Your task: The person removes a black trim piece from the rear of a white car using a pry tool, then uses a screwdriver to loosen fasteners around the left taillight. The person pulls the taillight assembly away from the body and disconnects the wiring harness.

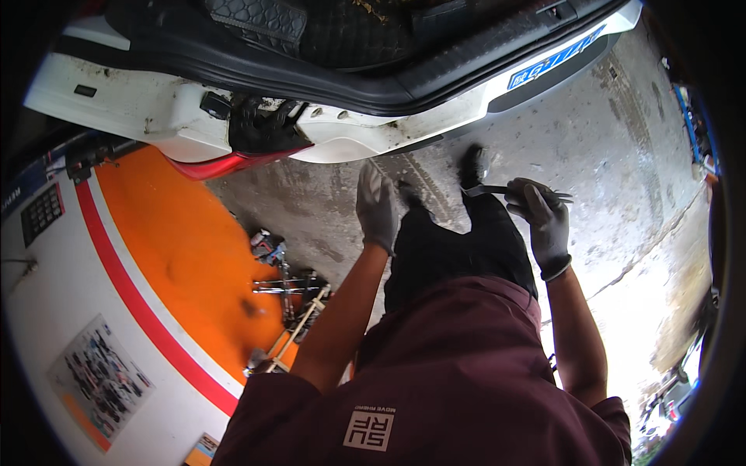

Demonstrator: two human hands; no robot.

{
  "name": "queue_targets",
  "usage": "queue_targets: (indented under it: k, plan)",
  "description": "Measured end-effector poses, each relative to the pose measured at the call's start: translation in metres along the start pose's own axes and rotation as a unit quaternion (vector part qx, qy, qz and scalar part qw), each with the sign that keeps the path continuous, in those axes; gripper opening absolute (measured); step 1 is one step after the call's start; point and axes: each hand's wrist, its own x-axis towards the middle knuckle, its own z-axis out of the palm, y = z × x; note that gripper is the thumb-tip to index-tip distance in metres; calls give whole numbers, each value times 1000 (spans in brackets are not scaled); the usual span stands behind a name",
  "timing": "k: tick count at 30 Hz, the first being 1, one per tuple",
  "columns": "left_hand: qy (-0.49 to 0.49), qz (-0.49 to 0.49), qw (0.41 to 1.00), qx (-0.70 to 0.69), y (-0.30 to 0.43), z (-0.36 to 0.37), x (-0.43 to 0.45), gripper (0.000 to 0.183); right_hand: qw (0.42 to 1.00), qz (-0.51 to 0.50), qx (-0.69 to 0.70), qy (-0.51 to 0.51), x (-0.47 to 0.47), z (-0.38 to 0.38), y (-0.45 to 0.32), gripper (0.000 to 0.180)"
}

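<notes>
My left hand [377,207], in a grey work glove, is raised below the rear of a white car. Its fingers are extended and it holds nothing. On the right, my gloved right hand [541,218] grips a slim dark hand tool [494,189]. The tool has a narrow end on the left and prongs or handle ends showing past the hand on the right; its exact kind is unclear. Ahead of both hands is the car's white rear body panel [373,135], with a red tail lamp [233,165] at its corner. Neither hand touches the car.
Black trim [402,93] edges the car's opening, above a blue licence plate [553,58]. Concrete floor [583,140] lies beneath my feet. Metal stands and tools [291,288] are by the orange and white wall [175,233] on the left. More equipment [670,402] sits at lower right.
</notes>
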Motion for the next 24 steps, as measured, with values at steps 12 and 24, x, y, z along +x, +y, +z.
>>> queue_targets:
  k: [12,24]
  plan:
    - [-80,-132,985,-78,-57,-94,-32,58,994,58,95,1,-24,90,139,44]
    - [-286,116,933,184,-25,-105,-58,57,995,7,96,-7,-69,132,185,35]
